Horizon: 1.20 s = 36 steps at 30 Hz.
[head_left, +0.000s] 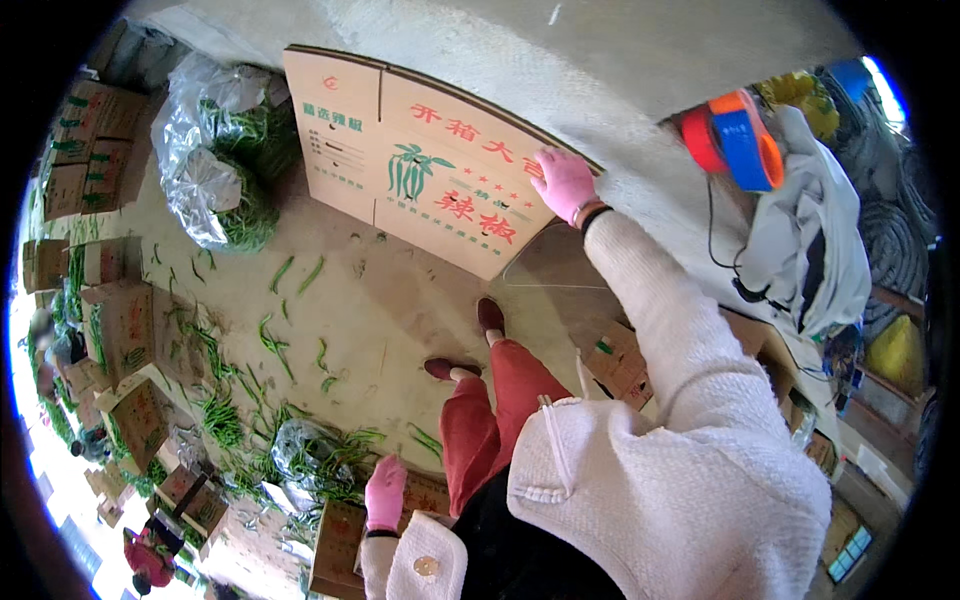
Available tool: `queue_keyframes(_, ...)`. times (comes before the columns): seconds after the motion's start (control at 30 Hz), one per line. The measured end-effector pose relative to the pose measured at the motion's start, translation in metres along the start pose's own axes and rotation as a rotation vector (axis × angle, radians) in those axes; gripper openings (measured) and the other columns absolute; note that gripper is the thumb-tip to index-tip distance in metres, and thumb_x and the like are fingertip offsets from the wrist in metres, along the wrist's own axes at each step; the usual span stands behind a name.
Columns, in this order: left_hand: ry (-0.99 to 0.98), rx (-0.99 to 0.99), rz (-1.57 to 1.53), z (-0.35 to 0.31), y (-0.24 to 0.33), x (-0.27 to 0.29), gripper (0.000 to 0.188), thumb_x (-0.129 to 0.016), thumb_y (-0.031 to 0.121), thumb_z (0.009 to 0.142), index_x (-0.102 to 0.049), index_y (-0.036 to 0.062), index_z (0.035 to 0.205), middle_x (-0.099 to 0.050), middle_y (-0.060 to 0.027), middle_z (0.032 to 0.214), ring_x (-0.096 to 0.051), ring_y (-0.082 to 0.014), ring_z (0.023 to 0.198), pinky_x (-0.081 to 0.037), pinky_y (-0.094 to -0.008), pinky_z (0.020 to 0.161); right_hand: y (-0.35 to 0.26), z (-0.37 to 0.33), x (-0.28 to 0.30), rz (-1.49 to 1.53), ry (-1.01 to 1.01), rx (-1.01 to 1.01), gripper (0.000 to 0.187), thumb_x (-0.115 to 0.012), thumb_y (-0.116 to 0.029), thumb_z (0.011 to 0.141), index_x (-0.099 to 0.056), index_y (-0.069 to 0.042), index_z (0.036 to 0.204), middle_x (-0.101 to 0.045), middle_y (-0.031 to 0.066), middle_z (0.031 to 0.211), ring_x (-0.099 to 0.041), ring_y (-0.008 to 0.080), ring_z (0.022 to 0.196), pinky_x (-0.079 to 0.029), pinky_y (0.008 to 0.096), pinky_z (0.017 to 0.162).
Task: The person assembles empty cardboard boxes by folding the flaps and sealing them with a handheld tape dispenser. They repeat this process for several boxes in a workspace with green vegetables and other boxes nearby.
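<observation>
A stack of flattened cardboard boxes with green and red print leans upright against the pale wall. At its upper right edge, my right hand, in a pink glove, closes over the cardboard, fingers on the printed face. My left hand, also gloved in pink, hangs low beside a brown cardboard box. Its fingers look loosely extended, and nothing shows in them.
Clear plastic bags of green peppers stand left of the cardboard. Loose peppers litter the floor. Filled boxes line the left, where a person in red bends. Rolls of tape hang at right.
</observation>
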State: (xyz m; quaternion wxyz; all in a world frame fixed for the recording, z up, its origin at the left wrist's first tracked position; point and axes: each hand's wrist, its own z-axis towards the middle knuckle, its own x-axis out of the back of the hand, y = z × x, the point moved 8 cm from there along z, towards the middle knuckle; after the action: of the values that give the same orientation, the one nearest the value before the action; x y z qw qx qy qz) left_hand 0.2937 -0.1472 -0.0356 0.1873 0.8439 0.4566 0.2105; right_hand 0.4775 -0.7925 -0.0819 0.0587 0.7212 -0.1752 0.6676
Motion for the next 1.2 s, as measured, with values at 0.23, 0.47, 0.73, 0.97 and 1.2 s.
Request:
queue_keyframes(0.23, 0.133, 0.121, -0.107, -0.048, -0.091, 0.001, 0.041, -0.066, 0.009, 0.095, -0.057, 0.0007, 0.134, -0.067, -0.0129, 0.123, -0.064, -0.0195, 0.114, -0.052, -0.0332, 0.097, 0.005, 0.063, -0.047, -0.234, -0.09, -0.228, 0.045, -0.069, -0.038, 0.086, -0.058, -0.008, 0.118, -0.063, 0.0123, 0.115, -0.063, 0.0283, 0.108, -0.05, 0.0451, 0.091)
queue_keyframes(0.47, 0.094, 0.086, -0.07, -0.033, -0.079, -0.043, 0.041, -0.068, 0.013, 0.094, -0.06, 0.0014, 0.132, -0.07, -0.0133, 0.119, -0.067, -0.0191, 0.109, -0.053, -0.031, 0.094, 0.002, 0.063, -0.028, -0.103, -0.12, -0.175, 0.046, -0.072, -0.045, 0.083, -0.063, -0.009, 0.111, -0.065, 0.0142, 0.109, -0.064, 0.0333, 0.105, -0.051, 0.0462, 0.091)
queue_keyframes(0.73, 0.136, 0.053, 0.029, -0.045, -0.061, -0.05, 0.043, -0.065, 0.02, 0.095, -0.058, 0.0015, 0.133, -0.07, -0.0145, 0.121, -0.068, -0.0213, 0.111, -0.052, -0.032, 0.095, -0.073, 0.011, -0.057, 0.167, -0.373, -0.079, 0.054, -0.069, -0.045, 0.085, -0.057, -0.005, 0.119, -0.068, 0.0213, 0.109, -0.066, 0.0395, 0.103, -0.053, 0.0483, 0.088)
queue_keyframes(0.97, 0.19, 0.12, -0.04, -0.08, -0.109, -0.069, 0.039, -0.066, 0.018, 0.094, -0.062, 0.0033, 0.129, -0.073, -0.0124, 0.115, -0.07, -0.0205, 0.106, -0.054, -0.0317, 0.091, -0.163, -0.021, -0.077, 0.186, -0.479, 0.049, 0.042, -0.064, -0.039, 0.083, -0.07, -0.002, 0.103, -0.069, 0.0243, 0.104, -0.066, 0.0403, 0.101, -0.052, 0.0494, 0.089)
queue_keyframes(1.2, 0.266, 0.013, -0.193, -0.087, -0.15, -0.083, 0.039, -0.067, 0.019, 0.093, -0.062, 0.0047, 0.129, -0.072, -0.0121, 0.117, -0.069, -0.0192, 0.104, -0.053, -0.0312, 0.09, -0.281, -0.024, -0.031, 0.355, -0.435, 0.177, 0.043, -0.069, -0.035, 0.078, -0.07, 0.005, 0.092, -0.069, 0.03, 0.097, -0.066, 0.0445, 0.095, -0.054, 0.0481, 0.083)
